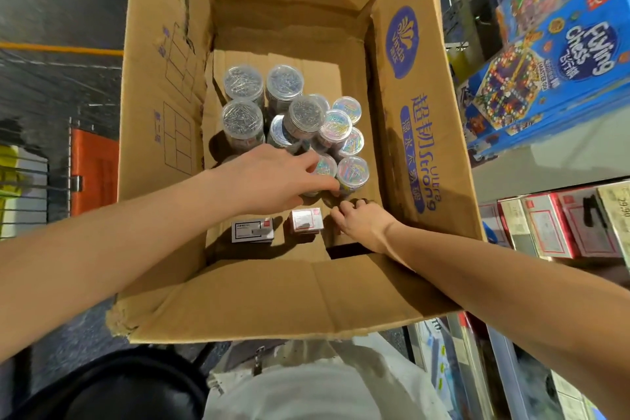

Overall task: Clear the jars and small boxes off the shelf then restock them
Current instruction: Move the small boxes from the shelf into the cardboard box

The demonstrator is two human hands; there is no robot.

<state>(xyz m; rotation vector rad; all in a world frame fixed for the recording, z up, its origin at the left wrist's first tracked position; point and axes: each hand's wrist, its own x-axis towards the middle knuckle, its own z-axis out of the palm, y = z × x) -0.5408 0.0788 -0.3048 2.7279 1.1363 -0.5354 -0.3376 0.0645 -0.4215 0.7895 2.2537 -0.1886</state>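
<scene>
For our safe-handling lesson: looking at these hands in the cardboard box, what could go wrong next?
1. The left hand grips a coloured-clip jar within a tight cluster; lifting it may topple the stacked jar beside it.
2. The right hand crowds the same corner, so the hands might collide.

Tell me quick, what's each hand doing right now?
Left hand: grips a clear jar of coloured clips.
Right hand: fingers curled; cannot tell if it holds anything.

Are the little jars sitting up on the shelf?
No, the jars stand inside the cardboard box, near two small boxes on its floor.
</scene>
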